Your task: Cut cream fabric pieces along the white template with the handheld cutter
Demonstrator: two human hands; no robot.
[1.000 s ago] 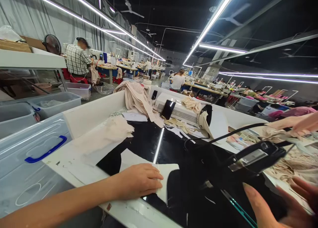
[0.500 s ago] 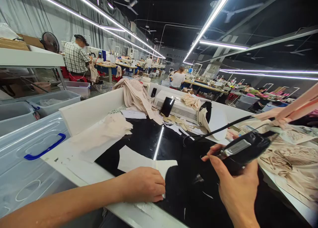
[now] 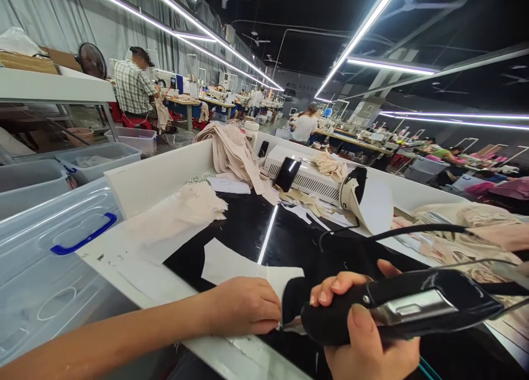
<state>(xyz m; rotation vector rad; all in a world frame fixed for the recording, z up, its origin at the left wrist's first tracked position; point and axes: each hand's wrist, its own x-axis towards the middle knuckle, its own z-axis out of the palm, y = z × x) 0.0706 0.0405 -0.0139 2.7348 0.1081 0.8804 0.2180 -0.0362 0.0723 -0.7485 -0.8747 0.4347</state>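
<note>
My left hand lies knuckles-up on a white cut piece at the near edge of the glossy black work table, fingers curled down and pressing it. My right hand is wrapped round a black corded hand tool with a metal plate on its side. The tool's tip sits just right of my left fingers, at the edge of the white piece. Its black cable loops up and away to the right.
Beige fabric pieces and a draped stack lie at the table's far left, a white machine box with a phone behind. Lace pieces pile at right. Clear lidded bins stand left. Seated workers fill the hall.
My right hand took hold of the black tool and brought it down and left to the white piece beside my left hand. My left hand stayed put.
</note>
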